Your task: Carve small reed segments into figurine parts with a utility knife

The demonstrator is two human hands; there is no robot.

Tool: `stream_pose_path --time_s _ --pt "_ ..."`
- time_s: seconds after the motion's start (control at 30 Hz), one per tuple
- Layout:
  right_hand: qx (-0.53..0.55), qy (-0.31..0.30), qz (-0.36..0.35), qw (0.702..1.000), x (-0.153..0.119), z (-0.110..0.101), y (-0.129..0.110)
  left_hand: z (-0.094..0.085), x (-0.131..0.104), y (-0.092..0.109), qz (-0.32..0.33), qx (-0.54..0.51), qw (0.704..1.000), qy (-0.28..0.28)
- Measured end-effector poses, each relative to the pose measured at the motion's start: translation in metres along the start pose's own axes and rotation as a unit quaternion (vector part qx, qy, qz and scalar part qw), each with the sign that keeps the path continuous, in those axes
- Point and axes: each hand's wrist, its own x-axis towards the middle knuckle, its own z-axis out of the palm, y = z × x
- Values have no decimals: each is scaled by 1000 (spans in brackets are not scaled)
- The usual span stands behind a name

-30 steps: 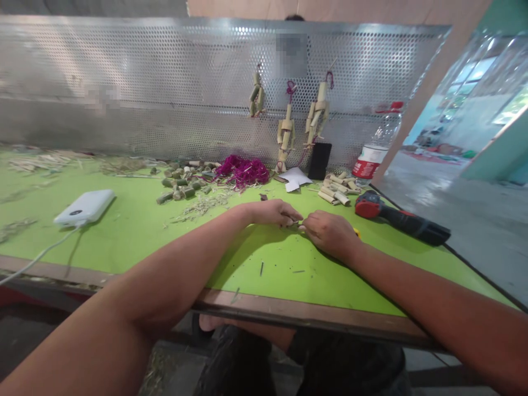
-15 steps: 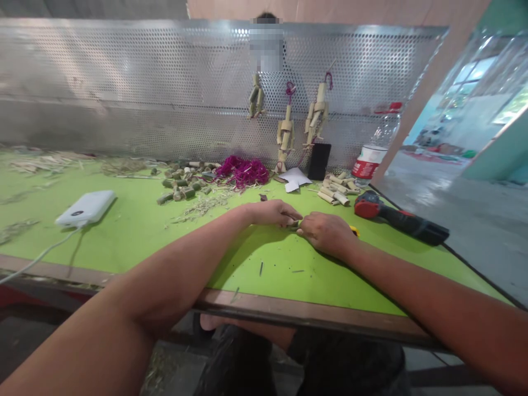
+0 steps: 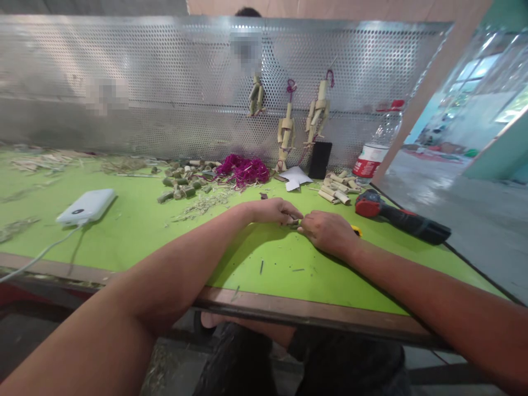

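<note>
Near the middle of the green tabletop (image 3: 264, 280), my left hand (image 3: 277, 211) has its fingers closed round a small greenish piece (image 3: 294, 223) that looks like cut bamboo. My right hand (image 3: 325, 231) meets it from the right, fingers curled at the piece's other end; what they pinch is hidden. A yellow object (image 3: 356, 231) shows partly behind my right wrist. Beyond my hands lie a magenta string bundle (image 3: 243, 170), a pile of short greenish pieces (image 3: 181, 181) and a pile of pale cut tubes (image 3: 338, 188). Small dark slivers (image 3: 261, 267) are scattered nearer the edge.
Jointed figures (image 3: 285, 135) hang against a perforated metal screen (image 3: 165, 77), with a person behind it. A black phone-like slab (image 3: 320, 160), a bottle (image 3: 368, 159) and a red-black power tool (image 3: 402, 218) are at right. A white power bank (image 3: 87, 207) with a cable lies left.
My hands keep nearly the same place and grip. The person behind the screen has shifted left. The whole view has moved very slightly.
</note>
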Motion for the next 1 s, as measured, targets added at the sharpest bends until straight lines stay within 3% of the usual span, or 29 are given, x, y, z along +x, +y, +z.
stream_pose_path --time_s 0.2,0.53,0.77,1.0 --pt "-2 42 17 999 -4 1 3 -1 -3 4 14 7 1000 1" --pt "-16 -5 8 1000 0 -2 -1 -2 -3 6 -9 -6 1000 -4" --pt "-5 41 22 999 -4 0 1 -2 -3 4 19 8 1000 -14" --pt "-18 14 18 1000 -2 -3 -3 0 0 3 17 -9 1000 -7"
